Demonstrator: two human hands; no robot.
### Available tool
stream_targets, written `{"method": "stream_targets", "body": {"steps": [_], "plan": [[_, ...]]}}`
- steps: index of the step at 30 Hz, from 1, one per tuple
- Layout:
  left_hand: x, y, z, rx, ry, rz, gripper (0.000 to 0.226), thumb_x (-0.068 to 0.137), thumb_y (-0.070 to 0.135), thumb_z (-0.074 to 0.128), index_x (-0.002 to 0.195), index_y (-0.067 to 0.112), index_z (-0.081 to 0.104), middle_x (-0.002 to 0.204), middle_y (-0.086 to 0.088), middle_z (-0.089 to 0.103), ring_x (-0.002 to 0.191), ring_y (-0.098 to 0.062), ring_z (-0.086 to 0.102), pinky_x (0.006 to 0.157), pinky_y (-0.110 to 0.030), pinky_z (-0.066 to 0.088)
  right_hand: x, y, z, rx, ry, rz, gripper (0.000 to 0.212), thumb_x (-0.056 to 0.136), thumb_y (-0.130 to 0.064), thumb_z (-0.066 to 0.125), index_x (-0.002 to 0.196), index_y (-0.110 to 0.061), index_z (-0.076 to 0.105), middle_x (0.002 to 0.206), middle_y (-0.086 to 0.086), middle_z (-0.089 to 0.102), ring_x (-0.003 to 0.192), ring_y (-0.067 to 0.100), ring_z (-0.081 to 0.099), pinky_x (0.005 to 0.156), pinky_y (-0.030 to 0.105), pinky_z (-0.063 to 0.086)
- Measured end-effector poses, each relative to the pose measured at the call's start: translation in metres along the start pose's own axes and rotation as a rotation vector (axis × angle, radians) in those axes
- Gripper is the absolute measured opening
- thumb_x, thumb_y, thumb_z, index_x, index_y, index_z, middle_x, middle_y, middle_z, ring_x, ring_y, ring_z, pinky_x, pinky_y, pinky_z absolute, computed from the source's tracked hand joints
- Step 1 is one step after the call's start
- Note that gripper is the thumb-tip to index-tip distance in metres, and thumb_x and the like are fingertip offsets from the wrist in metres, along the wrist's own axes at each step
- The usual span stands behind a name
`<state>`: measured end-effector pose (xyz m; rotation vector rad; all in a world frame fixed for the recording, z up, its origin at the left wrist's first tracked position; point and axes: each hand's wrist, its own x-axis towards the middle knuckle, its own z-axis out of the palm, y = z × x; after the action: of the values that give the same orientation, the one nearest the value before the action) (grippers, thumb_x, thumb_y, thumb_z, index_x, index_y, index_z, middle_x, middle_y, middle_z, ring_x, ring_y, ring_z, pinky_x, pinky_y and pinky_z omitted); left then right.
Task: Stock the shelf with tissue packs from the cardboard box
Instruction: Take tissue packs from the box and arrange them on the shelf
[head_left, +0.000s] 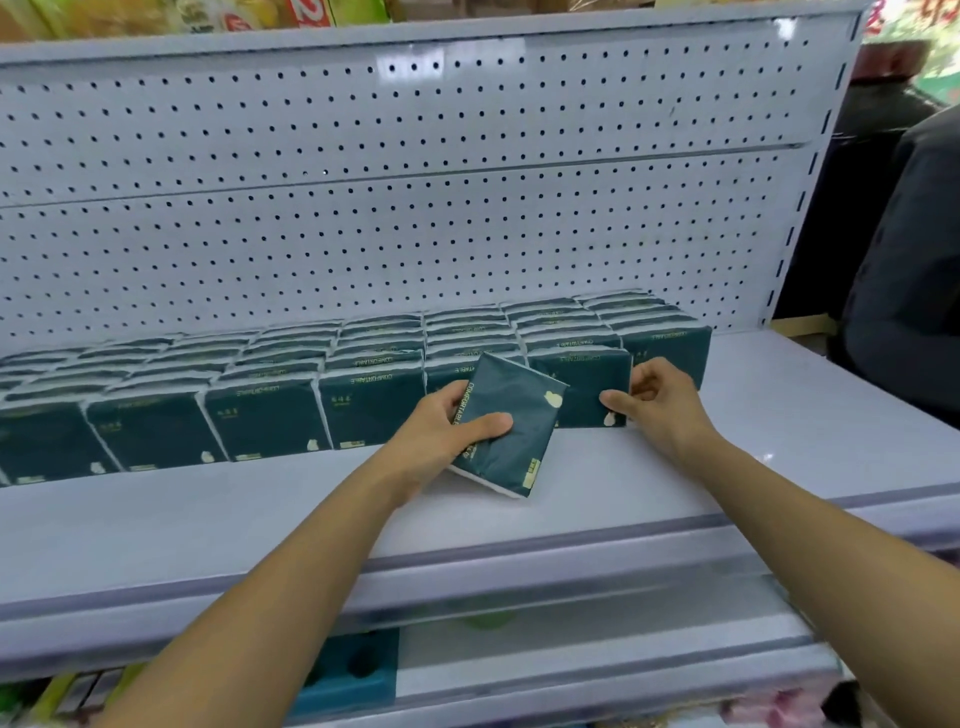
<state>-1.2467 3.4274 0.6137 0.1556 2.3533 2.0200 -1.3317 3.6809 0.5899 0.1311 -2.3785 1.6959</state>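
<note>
Left hand grips a tilted dark green tissue pack w/ thumb on top; right hand pinches the standing pack beside it. Rows of packs on white shelf, pegboard behind.

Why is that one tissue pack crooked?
Tilted: the left hand holds the tissue pack slanted, not yet standing in the row.
</note>
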Motion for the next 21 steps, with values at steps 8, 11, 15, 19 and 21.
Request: {"method": "stream_targets", "body": {"steps": [8, 11, 15, 19, 21], "plan": [[0.004, 0.026, 0.036, 0.224, -0.031, 0.095, 0.067, 0.077, 0.006, 0.081, 0.129, 0.032, 0.049, 0.112, 0.003, 0.070, 0.095, -0.015, 0.071, 0.082, -0.035, 0.060, -0.027, -0.016, -0.020, 0.030, 0.090, -0.419, 0.034, 0.092, -0.031, 0.064, 0.122, -0.039, 0.050, 0.114, -0.003, 0.049, 0.091, 0.009, 0.053, 0.078, 0.023, 0.048], [0.010, 0.032, 0.060, 0.396, -0.032, 0.212, 0.065, 0.072, 0.015, 0.084, 0.121, 0.034, 0.046, 0.114, 0.007, 0.061, 0.103, -0.013, 0.066, 0.090, -0.039, 0.057, -0.039, -0.027, -0.035, -0.113, -0.198, -0.644, 0.058, 0.088, -0.040, 0.067, 0.140, -0.045, 0.040, 0.139, -0.013, 0.033, 0.124, 0.004, 0.043, 0.095, 0.018, 0.044], [0.014, 0.026, 0.083, 0.443, 0.013, 0.325, 0.044, 0.064, 0.027, 0.086, 0.093, 0.034, 0.054, 0.103, 0.003, 0.068, 0.101, -0.018, 0.066, 0.088, -0.046, 0.055, -0.032, -0.008, -0.056, -0.309, -0.368, -0.773, 0.062, 0.083, -0.046, 0.068, 0.140, -0.040, 0.045, 0.143, -0.008, 0.035, 0.127, 0.009, 0.042, 0.094, 0.031, 0.050], [0.013, 0.024, 0.098, 0.411, 0.059, 0.399, 0.024, 0.075, 0.024, 0.085, 0.090, 0.027, 0.067, 0.095, 0.009, 0.072, 0.092, -0.006, 0.068, 0.087, -0.029, 0.055, -0.027, 0.010, -0.072, -0.259, -0.346, -0.770, 0.051, 0.084, -0.031, 0.071, 0.131, -0.040, 0.054, 0.128, -0.009, 0.045, 0.109, 0.012, 0.051, 0.072, 0.022, 0.049], [0.014, 0.023, 0.103, 0.489, 0.103, 0.467, 0.016, 0.082, 0.040, 0.075, 0.092, 0.028, 0.070, 0.093, 0.014, 0.069, 0.090, -0.004, 0.064, 0.082, -0.025, 0.051, -0.024, 0.019, -0.082, -0.282, -0.330, -0.757, 0.048, 0.086, -0.026, 0.072, 0.129, -0.040, 0.056, 0.128, -0.010, 0.044, 0.107, 0.011, 0.051, 0.069, 0.023, 0.051]]}}
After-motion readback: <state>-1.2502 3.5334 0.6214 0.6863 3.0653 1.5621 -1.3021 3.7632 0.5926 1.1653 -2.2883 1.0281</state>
